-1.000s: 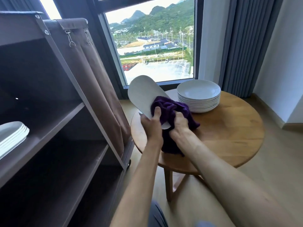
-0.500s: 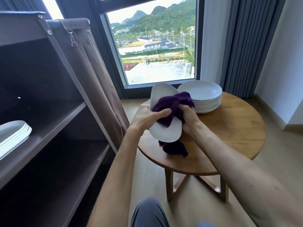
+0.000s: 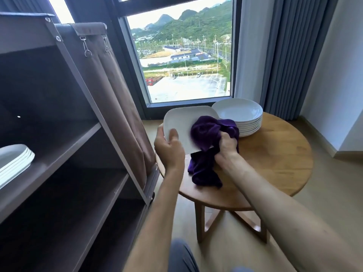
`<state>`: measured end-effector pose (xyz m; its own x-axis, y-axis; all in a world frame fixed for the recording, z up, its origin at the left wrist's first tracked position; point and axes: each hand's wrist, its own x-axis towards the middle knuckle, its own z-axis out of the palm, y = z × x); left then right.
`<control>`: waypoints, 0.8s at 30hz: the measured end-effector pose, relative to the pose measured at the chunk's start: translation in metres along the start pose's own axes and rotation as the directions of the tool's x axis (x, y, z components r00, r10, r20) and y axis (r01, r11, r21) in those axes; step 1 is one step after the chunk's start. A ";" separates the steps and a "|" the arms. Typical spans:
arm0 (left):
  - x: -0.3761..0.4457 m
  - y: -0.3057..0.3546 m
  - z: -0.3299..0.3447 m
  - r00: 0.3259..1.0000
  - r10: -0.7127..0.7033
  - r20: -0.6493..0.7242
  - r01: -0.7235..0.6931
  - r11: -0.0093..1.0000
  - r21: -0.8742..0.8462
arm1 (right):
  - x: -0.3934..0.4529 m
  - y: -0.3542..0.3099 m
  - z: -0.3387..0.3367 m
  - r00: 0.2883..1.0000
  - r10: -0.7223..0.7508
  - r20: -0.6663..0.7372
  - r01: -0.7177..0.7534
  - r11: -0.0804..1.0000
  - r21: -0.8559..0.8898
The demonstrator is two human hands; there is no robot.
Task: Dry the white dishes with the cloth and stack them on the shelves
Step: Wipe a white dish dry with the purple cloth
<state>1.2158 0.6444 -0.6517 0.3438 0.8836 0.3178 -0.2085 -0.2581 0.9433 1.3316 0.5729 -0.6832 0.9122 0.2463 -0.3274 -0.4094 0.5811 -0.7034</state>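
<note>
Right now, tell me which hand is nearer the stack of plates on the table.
Right. The right hand grips the purple cloth just beside the stack of plates; the left hand holds the dish's far edge.

Both forearms are bare from the lower frame edge to the wrists, with no sleeve, watch, ring or glove showing on either. The left hand (image 3: 169, 148) and the right hand (image 3: 225, 149) are likewise uncovered. At the bottom of the view, between the arms, a knee (image 3: 181, 256) is clad in grey-blue trouser fabric, and a sliver of the same cloth shows just to its right.
</note>
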 end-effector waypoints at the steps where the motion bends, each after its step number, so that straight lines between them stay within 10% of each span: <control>1: 0.010 0.004 -0.009 0.995 0.031 0.093 -0.034 0.999 0.029 | 0.004 -0.008 -0.005 0.999 -0.023 0.042 0.025 0.999 -0.046; 7: 0.055 0.044 -0.019 0.927 0.009 0.374 -0.088 0.977 0.195 | 0.005 -0.022 -0.012 0.952 0.098 0.289 -0.038 0.977 -0.209; 11: 0.035 0.041 -0.007 0.973 -0.230 0.019 0.228 0.943 -0.242 | -0.005 -0.007 0.011 0.987 0.110 0.120 -0.106 0.993 -0.046; 14: 0.008 0.023 0.013 0.926 -0.366 0.089 0.359 0.788 -0.499 | -0.018 0.017 0.021 0.979 0.202 0.007 -0.202 0.978 0.046; 19: -0.004 0.007 0.023 0.954 -0.300 0.019 0.297 0.933 -0.202 | -0.032 0.028 0.005 0.979 0.194 0.067 -0.196 0.980 0.030; 24: 0.030 0.019 -0.003 0.915 -0.217 0.340 0.175 0.973 0.150 | -0.029 0.005 -0.007 0.960 0.138 0.244 -0.090 0.976 -0.196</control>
<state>1.2196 0.6675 -0.6247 0.6713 0.7316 0.1187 -0.0055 -0.1553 0.9879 1.3027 0.5630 -0.6817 0.8234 0.5056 -0.2576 -0.4856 0.3930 -0.7809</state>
